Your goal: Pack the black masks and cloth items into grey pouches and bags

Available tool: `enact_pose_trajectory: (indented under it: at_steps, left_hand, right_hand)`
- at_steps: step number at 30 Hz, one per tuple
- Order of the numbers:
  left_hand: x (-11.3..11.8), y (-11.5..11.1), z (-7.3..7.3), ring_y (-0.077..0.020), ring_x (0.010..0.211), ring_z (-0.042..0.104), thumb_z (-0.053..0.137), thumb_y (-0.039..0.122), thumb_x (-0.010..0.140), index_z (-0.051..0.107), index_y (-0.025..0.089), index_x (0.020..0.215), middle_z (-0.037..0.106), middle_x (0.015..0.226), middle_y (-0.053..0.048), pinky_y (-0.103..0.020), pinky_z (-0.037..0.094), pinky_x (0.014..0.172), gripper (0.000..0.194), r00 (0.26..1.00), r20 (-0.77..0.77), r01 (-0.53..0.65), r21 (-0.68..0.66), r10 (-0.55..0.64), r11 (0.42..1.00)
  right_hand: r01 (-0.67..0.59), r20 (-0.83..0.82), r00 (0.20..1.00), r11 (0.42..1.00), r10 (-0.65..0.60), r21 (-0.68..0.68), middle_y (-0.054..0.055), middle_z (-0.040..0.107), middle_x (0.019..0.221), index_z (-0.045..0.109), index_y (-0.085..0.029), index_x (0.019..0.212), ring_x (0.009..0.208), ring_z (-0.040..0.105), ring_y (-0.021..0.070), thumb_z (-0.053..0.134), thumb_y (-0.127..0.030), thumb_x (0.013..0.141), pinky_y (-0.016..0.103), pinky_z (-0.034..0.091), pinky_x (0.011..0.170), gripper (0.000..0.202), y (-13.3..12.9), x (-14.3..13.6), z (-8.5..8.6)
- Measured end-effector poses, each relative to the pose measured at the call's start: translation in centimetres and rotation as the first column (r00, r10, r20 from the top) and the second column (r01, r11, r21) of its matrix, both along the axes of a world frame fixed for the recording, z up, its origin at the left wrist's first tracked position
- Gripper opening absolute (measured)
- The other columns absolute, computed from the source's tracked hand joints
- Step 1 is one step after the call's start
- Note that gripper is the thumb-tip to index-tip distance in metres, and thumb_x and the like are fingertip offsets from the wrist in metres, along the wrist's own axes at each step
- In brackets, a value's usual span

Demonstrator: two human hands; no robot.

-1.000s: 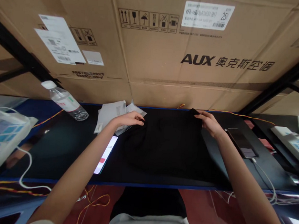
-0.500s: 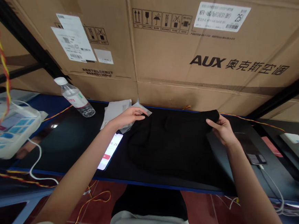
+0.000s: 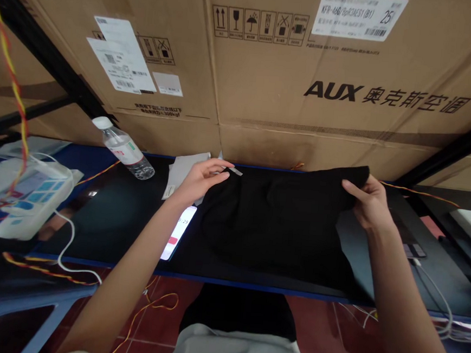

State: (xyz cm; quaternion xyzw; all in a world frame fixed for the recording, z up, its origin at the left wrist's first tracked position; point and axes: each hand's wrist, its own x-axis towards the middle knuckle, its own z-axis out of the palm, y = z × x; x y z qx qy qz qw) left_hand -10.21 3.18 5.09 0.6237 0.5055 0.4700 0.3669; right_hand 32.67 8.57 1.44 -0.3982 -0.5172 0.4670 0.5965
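Note:
A piece of black cloth [image 3: 281, 218] lies spread over the dark tabletop, and its folds are hard to make out against it. At the far right corner my right hand [image 3: 372, 201] is closed on the cloth, thumb on top, holding that edge raised. My left hand [image 3: 206, 178] has thumb and fingers pinched at the cloth's far left corner. Behind that hand are a white paper packet [image 3: 183, 169] and clear plastic, partly hidden. A lit phone [image 3: 178, 232] lies beside the left wrist, partly covered by the forearm.
Large cardboard boxes [image 3: 262, 91] stand along the back. A water bottle [image 3: 125, 149] leans at the back left, and a white-and-blue package [image 3: 38, 199] with cables sits farther left. Another phone [image 3: 414, 250], plugged into a white cable, lies behind the right forearm.
My right hand has moved right and slightly up, drawing the cloth's corner outward and stretching its far edge. My left hand stays at the left corner. The view has shifted slightly.

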Motion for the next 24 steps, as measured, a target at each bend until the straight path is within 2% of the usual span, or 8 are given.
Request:
enact_pose_trajectory:
  at_steps: [5, 9, 14, 19, 21, 24]
  left_hand:
    - [0.4, 3.5, -2.1, -0.0217, 0.090, 0.069, 0.076, 0.033, 0.081, 0.076, 0.020, 0.105, 0.075, 0.093, -0.006, -0.038, 0.054, 0.087, 0.027, 0.997, -0.061, -0.055, -0.112, 0.048, 0.992]
    - [0.1, 3.3, -2.9, -0.0235, 0.097, 0.070, 0.077, 0.036, 0.080, 0.076, 0.020, 0.108, 0.077, 0.100, -0.008, -0.040, 0.054, 0.093, 0.032, 0.997, 0.015, -0.078, -0.124, 0.081, 0.989]
    - [0.4, 0.8, -1.9, -0.0237, 0.100, 0.069, 0.080, 0.041, 0.081, 0.077, 0.022, 0.114, 0.076, 0.102, -0.007, -0.039, 0.053, 0.096, 0.038, 0.993, 0.067, -0.100, -0.026, 0.102, 0.995]
    - [1.3, -1.5, -0.3, -0.0216, 0.084, 0.070, 0.079, 0.046, 0.083, 0.077, 0.026, 0.116, 0.074, 0.091, -0.004, -0.036, 0.056, 0.081, 0.039, 0.982, 0.162, -0.095, 0.011, 0.092, 0.995]
    - [1.2, -3.8, 0.4, -0.0212, 0.080, 0.070, 0.080, 0.046, 0.081, 0.078, 0.029, 0.110, 0.074, 0.088, -0.003, -0.036, 0.057, 0.076, 0.034, 0.979, 0.175, -0.115, 0.043, 0.106, 0.992]
    - [0.6, -9.2, 2.2, -0.0208, 0.075, 0.070, 0.081, 0.044, 0.078, 0.079, 0.035, 0.099, 0.076, 0.086, -0.001, -0.037, 0.058, 0.067, 0.023, 0.970, 0.135, -0.220, 0.114, 0.205, 0.969]
  right_hand:
    - [0.087, 0.158, 0.984, 0.994, -0.075, -0.066, 0.000, 0.078, 0.088, 0.075, -0.024, 0.089, 0.082, 0.073, 0.0232, 0.096, -0.041, 0.060, 0.041, 0.063, 0.083, 0.040, 2.9, -1.3, -1.8]
    - [0.130, 0.103, 0.987, 0.991, -0.126, -0.029, 0.000, 0.076, 0.089, 0.072, -0.025, 0.088, 0.085, 0.073, 0.0236, 0.093, -0.042, 0.065, 0.042, 0.061, 0.085, 0.035, 2.8, -0.7, -3.2]
    - [0.108, -0.001, 0.994, 0.994, -0.108, 0.000, -0.001, 0.077, 0.095, 0.073, -0.029, 0.093, 0.089, 0.073, 0.0230, 0.091, -0.037, 0.070, 0.043, 0.060, 0.091, 0.031, 0.8, -0.3, -2.9]
    - [0.119, -0.115, 0.986, 0.993, -0.117, 0.013, 0.001, 0.077, 0.093, 0.074, -0.028, 0.093, 0.083, 0.074, 0.0260, 0.091, -0.035, 0.068, 0.045, 0.061, 0.084, 0.031, -0.6, -0.7, -1.0]
    - [0.155, -0.152, 0.978, 0.986, -0.145, 0.056, 0.001, 0.076, 0.087, 0.073, -0.027, 0.087, 0.072, 0.072, 0.0237, 0.093, -0.035, 0.062, 0.044, 0.062, 0.077, 0.032, -1.9, -0.2, 0.2]
    - [0.196, -0.149, 0.974, 0.962, -0.169, 0.189, 0.002, 0.071, 0.078, 0.067, -0.028, 0.074, 0.058, 0.064, 0.0174, 0.097, -0.038, 0.052, 0.036, 0.057, 0.054, 0.038, -5.5, 2.1, 2.3]
